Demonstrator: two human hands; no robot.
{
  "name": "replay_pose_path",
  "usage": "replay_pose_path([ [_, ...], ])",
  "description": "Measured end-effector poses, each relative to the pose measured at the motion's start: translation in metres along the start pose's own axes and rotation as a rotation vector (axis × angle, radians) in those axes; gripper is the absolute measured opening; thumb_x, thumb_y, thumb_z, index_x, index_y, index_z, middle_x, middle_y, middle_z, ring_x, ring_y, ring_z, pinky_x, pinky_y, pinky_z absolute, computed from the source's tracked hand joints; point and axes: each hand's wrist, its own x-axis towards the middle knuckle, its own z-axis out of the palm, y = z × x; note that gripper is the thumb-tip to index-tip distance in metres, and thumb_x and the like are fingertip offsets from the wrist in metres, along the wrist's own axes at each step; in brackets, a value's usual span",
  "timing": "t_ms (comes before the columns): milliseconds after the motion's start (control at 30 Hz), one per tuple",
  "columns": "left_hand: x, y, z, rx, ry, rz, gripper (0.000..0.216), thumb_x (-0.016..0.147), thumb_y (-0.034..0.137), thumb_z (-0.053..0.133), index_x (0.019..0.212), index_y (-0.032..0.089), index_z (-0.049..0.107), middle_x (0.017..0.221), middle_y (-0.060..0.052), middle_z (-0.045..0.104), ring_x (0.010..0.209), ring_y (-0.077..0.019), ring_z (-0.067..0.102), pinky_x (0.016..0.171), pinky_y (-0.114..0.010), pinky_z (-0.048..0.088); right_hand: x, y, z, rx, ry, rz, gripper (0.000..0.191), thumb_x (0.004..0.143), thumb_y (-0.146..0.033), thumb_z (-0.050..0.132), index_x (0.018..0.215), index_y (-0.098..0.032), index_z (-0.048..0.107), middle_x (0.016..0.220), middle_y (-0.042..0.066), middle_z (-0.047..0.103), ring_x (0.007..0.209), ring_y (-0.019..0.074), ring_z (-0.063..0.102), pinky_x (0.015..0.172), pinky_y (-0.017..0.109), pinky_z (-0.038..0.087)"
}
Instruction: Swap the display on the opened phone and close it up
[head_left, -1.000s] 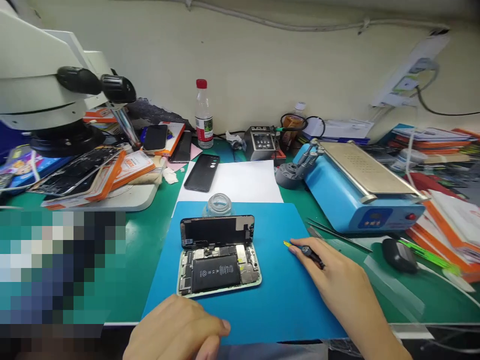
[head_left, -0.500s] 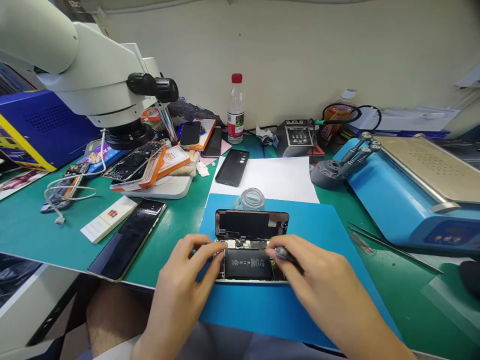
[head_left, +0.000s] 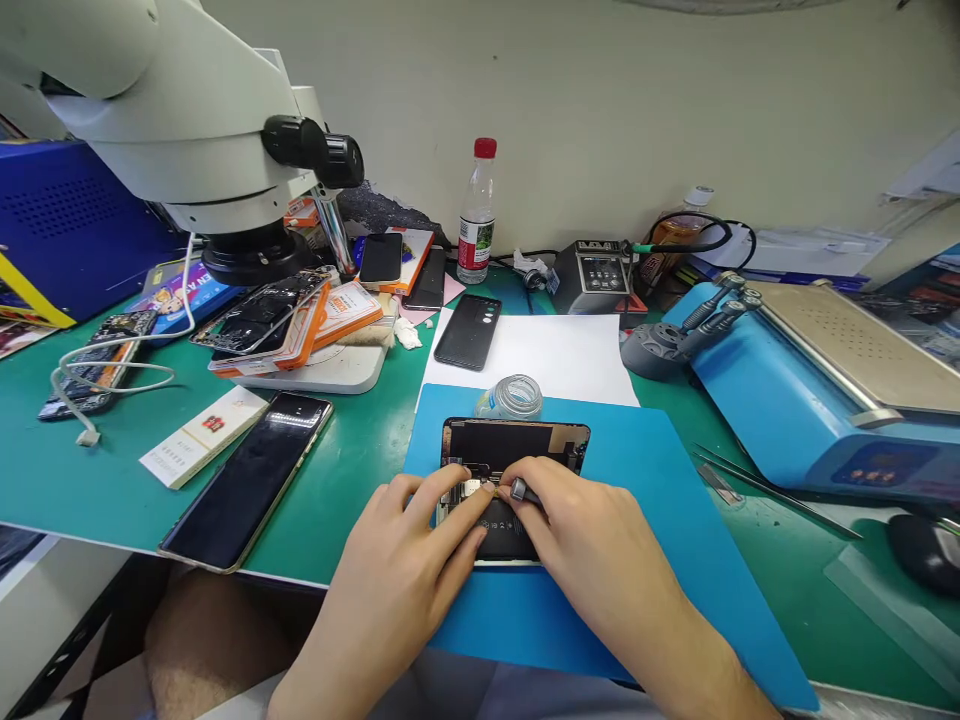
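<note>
An opened phone lies on the blue mat, its black battery partly covered by my hands. Its screen is tilted up behind it, leaning near a glass jar. My left hand reaches over the left side of the phone with fingers apart, the index fingertip touching the parts above the battery. In my right hand a dark-handled screwdriver is gripped, lying slanted between thumb and fingers. Both hands' fingertips meet above the battery, hiding the tool's tip.
A microscope overhangs the left, near stacked phones and boxes. A dark phone lies beside a white cigarette pack. Behind stand a bottle and a soldering station. Tweezers and a blue heating machine are right.
My right hand has moved left with the screwdriver, from the phone's right side to above the battery. My left hand has shifted right, its fingers now reaching further across. The view has shifted slightly.
</note>
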Motion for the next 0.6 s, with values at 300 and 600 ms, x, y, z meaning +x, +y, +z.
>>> replay_pose_path([
  [300,0.001,0.002,-0.003,0.081,-0.007,0.073,0.036,0.114,0.016,0.055,0.147,0.018,0.066,0.141,-0.009,0.070,0.107,-0.0312,0.058,0.084,-0.046,0.050,-0.004,0.002,-0.008,0.109,0.034,-0.019,0.020,0.109,-0.006,0.058,0.113,-0.023,0.069,0.105,-0.001,0.073,0.086,0.0211,0.073,0.069,0.031,0.049],
  [600,0.007,0.011,-0.003,0.196,0.001,0.099,0.036,0.118,0.022,0.047,0.141,0.013,0.073,0.130,-0.014,0.075,0.101,-0.0342,0.068,0.072,-0.045,0.049,-0.075,0.066,-0.042,0.336,0.607,0.298,0.063,0.116,-0.051,0.064,0.175,-0.035,0.045,0.115,0.006,0.070,0.088,0.0221,0.072,0.069,0.028,0.065],
])
